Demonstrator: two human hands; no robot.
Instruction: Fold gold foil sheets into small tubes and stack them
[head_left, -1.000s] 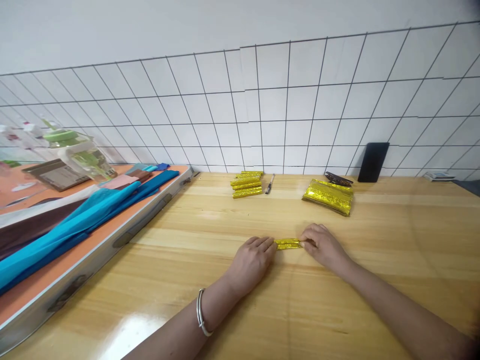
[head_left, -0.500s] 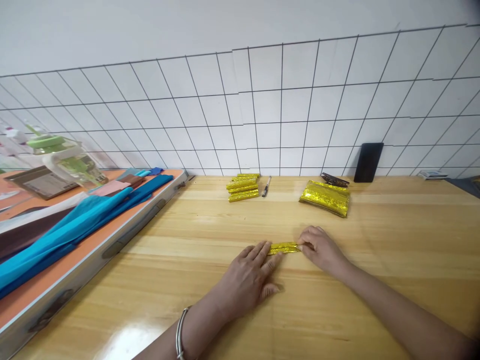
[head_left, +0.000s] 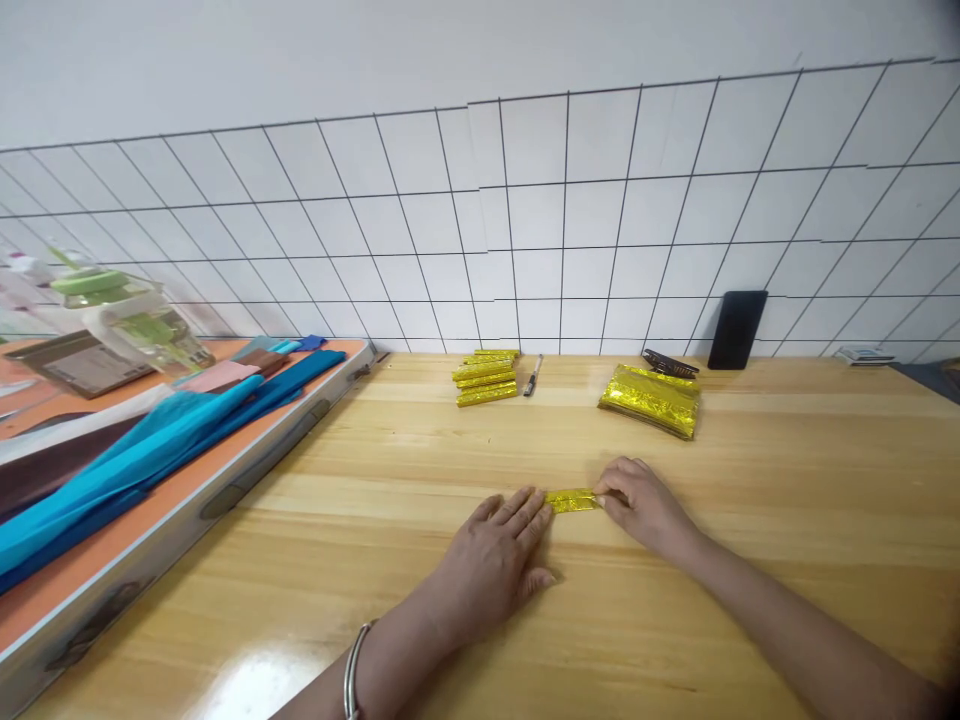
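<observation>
Wooden tabletop (head_left: 405,470) — left fingers (head_left: 525,508) on a shiny, crinkled gold strip (head_left: 572,500).

place: craft workspace, by appearance | wooden table (head_left: 420,450) | coloured sheets (head_left: 161,440) | gold foil stack (head_left: 651,396) | grid-lined white wall (head_left: 536,215)

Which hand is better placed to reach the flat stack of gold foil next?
Probably the right hand: it is nearer the flat gold foil stack, though pinching the narrow gold foil strip. The left hand is farther.

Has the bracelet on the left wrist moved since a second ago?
Yes. Judged against the pen, which lies still, the bracelet has shifted toward the lower left of the picture.
</observation>
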